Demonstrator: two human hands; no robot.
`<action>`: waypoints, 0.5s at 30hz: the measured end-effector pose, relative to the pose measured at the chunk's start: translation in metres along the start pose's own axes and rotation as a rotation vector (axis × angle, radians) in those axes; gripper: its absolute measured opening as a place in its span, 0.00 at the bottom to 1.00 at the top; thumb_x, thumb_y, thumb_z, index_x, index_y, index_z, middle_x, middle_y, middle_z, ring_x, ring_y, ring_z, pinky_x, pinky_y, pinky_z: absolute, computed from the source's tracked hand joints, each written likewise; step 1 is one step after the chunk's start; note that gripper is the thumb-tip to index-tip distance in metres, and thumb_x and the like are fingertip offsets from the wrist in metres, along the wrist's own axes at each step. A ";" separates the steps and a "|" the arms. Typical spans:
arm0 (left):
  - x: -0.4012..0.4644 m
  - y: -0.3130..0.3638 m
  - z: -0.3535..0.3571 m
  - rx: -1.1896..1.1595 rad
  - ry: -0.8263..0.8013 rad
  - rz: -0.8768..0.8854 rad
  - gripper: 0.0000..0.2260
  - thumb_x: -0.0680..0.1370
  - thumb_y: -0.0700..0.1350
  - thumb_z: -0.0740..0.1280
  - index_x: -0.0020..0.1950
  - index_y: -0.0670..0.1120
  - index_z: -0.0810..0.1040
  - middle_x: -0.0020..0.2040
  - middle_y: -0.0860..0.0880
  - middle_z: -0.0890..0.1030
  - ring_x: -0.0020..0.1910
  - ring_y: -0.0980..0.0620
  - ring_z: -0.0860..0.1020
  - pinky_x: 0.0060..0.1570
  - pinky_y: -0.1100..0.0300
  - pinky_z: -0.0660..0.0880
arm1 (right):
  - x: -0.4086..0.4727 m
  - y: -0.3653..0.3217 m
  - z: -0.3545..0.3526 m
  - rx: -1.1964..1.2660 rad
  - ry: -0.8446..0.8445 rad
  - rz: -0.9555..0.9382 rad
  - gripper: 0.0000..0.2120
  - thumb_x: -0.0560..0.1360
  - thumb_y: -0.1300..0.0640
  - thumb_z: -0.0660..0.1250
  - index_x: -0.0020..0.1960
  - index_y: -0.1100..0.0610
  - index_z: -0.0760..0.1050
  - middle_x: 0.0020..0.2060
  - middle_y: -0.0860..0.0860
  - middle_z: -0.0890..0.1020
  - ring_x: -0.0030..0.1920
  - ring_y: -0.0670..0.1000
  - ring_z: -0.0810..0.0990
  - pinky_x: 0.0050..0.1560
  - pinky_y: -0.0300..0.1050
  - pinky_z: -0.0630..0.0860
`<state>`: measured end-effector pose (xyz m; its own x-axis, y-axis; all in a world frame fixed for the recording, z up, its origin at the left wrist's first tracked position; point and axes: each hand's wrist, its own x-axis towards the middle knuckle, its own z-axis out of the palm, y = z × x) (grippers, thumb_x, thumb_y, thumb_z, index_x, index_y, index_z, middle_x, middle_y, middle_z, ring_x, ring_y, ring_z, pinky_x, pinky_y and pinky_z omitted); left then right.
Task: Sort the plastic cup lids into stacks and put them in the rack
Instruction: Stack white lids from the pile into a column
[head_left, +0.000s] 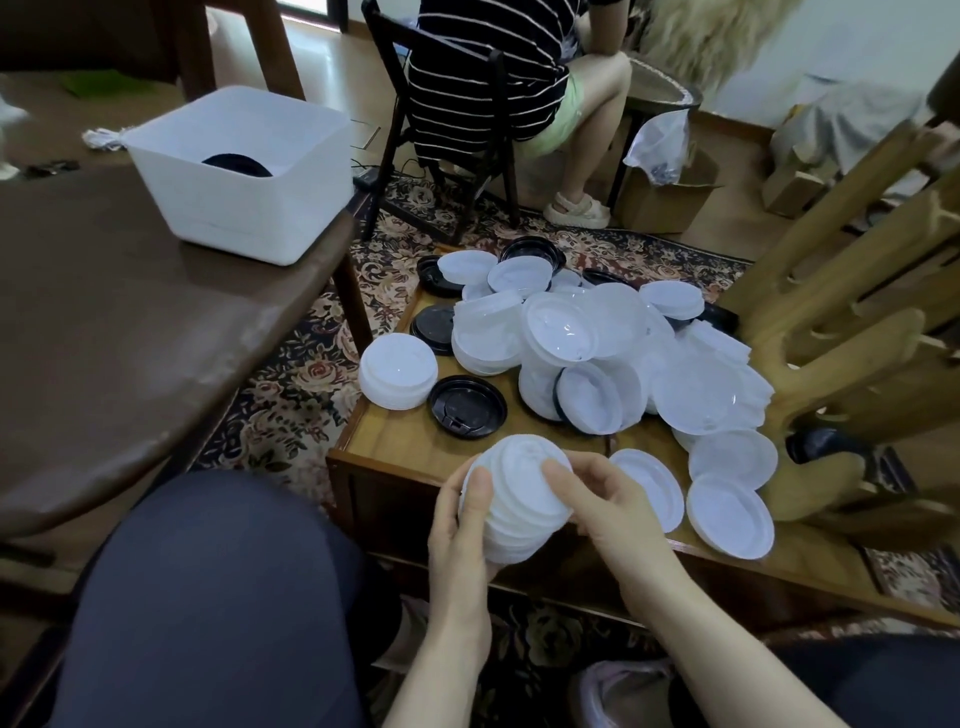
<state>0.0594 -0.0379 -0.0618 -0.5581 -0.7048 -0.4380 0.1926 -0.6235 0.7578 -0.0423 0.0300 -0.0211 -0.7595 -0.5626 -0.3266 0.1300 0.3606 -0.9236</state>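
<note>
Both hands hold a stack of white lids (519, 499) just above the near edge of the low wooden table (395, 447); the left hand (460, 525) cups the stack from its left side, thumb laid over the rim, fingers curled beneath; the right hand (602, 499) grips the right side, its thumb pressed on the top lid. Beyond the grip, a second white stack (397, 376) stands on the table's left corner; a black lid (467, 405) lies just beside it; behind these a loose heap of white and clear lids (597, 338) covers the table's middle, with black lids showing at its far edge. Two white lids (730, 501) lie near the right hand. The wooden rack (841, 332) rises on the right. A white bin (244, 171) sits on the brown table (130, 312) to the left; a seated person in a striped shirt (488, 73) faces away beyond.
</note>
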 end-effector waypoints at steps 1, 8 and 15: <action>0.000 0.000 0.000 0.005 -0.013 0.001 0.27 0.68 0.66 0.68 0.63 0.55 0.78 0.56 0.54 0.85 0.55 0.55 0.83 0.45 0.58 0.79 | -0.001 0.001 0.001 -0.012 -0.002 -0.024 0.10 0.75 0.51 0.70 0.53 0.53 0.80 0.48 0.46 0.85 0.47 0.44 0.82 0.46 0.37 0.77; 0.007 0.002 0.004 0.018 -0.076 -0.002 0.25 0.67 0.62 0.72 0.62 0.54 0.79 0.57 0.51 0.85 0.56 0.51 0.83 0.44 0.58 0.80 | -0.001 0.008 0.003 0.146 -0.168 0.039 0.17 0.77 0.44 0.64 0.61 0.49 0.78 0.56 0.45 0.84 0.58 0.45 0.81 0.61 0.46 0.75; 0.029 0.010 0.023 0.457 -0.111 0.124 0.41 0.65 0.76 0.57 0.74 0.57 0.68 0.71 0.55 0.65 0.70 0.57 0.65 0.71 0.55 0.64 | 0.019 0.015 0.000 0.273 -0.098 0.054 0.15 0.81 0.50 0.59 0.65 0.50 0.75 0.60 0.48 0.82 0.63 0.50 0.78 0.68 0.55 0.72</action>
<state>0.0264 -0.0570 -0.0561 -0.6412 -0.7082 -0.2955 -0.0970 -0.3073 0.9467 -0.0543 0.0250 -0.0412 -0.6834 -0.6221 -0.3820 0.3454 0.1854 -0.9200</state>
